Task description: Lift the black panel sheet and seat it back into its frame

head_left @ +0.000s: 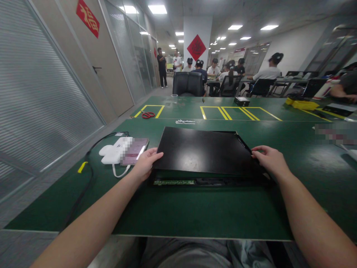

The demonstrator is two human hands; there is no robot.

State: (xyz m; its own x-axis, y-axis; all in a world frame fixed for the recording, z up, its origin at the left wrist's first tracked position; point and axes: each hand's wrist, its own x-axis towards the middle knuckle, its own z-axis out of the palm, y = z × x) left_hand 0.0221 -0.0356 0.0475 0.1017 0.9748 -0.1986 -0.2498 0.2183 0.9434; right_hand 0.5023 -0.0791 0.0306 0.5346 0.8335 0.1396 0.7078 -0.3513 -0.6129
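Nearest, a green circuit board (174, 182) shows in the black frame (231, 182) on the green table (200, 212), at six o'clock of the tilted black panel (195, 149) lying over it. At nine, the left hand (147, 162) grips the panel's edge, thumb on top; at three, the right hand (269, 158) touches the far side, though whether it grips panel or frame I cannot tell. A phone (140, 149) lies beyond the left hand; farther, red scissors (148, 115) rest around eleven.
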